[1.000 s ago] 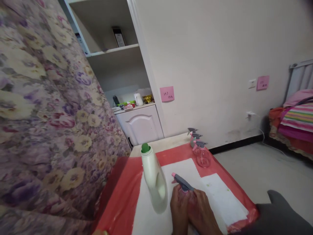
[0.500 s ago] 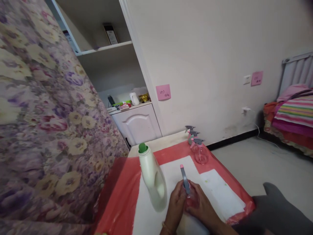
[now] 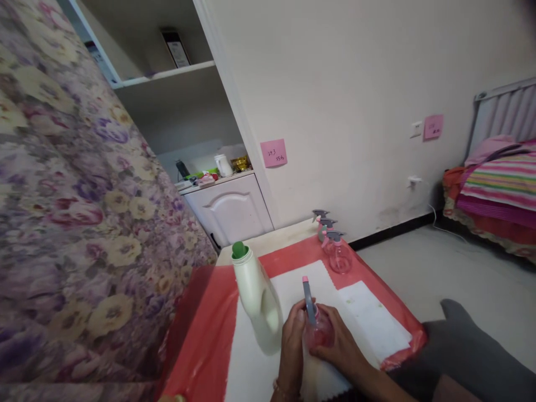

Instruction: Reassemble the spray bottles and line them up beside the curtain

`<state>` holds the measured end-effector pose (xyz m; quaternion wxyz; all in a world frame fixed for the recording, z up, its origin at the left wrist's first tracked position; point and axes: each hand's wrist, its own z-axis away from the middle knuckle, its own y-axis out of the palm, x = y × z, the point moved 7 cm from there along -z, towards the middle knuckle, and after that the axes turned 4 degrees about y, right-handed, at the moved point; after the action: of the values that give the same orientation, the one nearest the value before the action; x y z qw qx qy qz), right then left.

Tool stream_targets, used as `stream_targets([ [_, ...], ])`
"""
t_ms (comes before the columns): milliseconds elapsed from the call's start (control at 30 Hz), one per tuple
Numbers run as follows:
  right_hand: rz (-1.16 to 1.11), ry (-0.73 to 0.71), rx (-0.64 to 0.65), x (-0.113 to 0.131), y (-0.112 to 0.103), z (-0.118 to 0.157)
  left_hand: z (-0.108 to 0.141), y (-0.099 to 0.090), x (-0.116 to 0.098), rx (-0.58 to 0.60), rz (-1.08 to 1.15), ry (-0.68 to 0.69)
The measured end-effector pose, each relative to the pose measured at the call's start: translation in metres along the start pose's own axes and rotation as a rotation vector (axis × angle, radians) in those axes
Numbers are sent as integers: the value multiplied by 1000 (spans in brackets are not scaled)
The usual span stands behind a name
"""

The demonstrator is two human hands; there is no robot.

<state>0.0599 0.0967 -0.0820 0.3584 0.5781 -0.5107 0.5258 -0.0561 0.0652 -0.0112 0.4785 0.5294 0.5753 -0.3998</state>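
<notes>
A pink see-through spray bottle (image 3: 319,334) with a grey and pink sprayer head is between my hands. My right hand (image 3: 341,343) wraps round the bottle's body from the right. On the other side, my left hand (image 3: 292,338) is closed against the sprayer head and neck, its fingertips partly hidden behind the head. Left of my hands stands a large pale green jug (image 3: 257,301) with a handle and a green cap. A white sheet (image 3: 247,374) lies under the jug and the bottle.
Several spray bottles (image 3: 340,261) stand in a row at the table's far right corner. A smaller white paper (image 3: 374,318) lies to the right on the red table cover (image 3: 205,329). A floral curtain (image 3: 104,251) hangs at the left, and a bed (image 3: 498,190) stands far right.
My left hand's grip at the sprayer head has shifted, its fingers now straighter along the bottle's side. The bottle's body shows more. The whole view has shifted slightly.
</notes>
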Motion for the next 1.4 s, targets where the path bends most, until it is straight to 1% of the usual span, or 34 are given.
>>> stream_targets([
  [100,12,8,6,3,0,0,-5,5,-5,-11,-43,-20],
  [333,19,-20,10,3,0,-1,-11,9,-5,-17,-46,-42],
  [467,17,-37,0,3,0,0,-15,9,-6,-61,-67,-46],
  [533,9,-63,-25,7,-4,0,-17,9,-7,-69,-91,-34],
  [633,-8,-147,-75,21,-11,-3,-19,8,-9,-81,-141,10],
  [700,-19,-175,-111,30,-13,-8,-20,6,-11,-92,-170,48],
  [767,-29,-159,-153,35,-14,-13,-20,6,-12,-97,-186,77],
  [867,-43,-126,-213,38,-11,-19,-19,6,-11,-93,-194,84],
  [967,-60,-141,-237,41,-9,-22,-19,6,-11,-85,-206,87],
  [1033,-74,-169,-211,44,-9,-23,-21,6,-12,-79,-220,100],
  [1100,-114,-196,-153,46,-11,-24,-22,6,-12,-64,-223,101],
  [1267,-166,-246,104,55,-13,-27,-23,7,-10,-39,-210,85],
  [1300,-157,-247,125,56,-12,-27,-23,7,-10,-38,-212,84],
  [1333,-147,-233,117,56,-11,-27,-23,7,-10,-40,-213,83],
  [1400,-131,-164,35,53,-11,-28,-22,7,-10,-51,-213,85],
])
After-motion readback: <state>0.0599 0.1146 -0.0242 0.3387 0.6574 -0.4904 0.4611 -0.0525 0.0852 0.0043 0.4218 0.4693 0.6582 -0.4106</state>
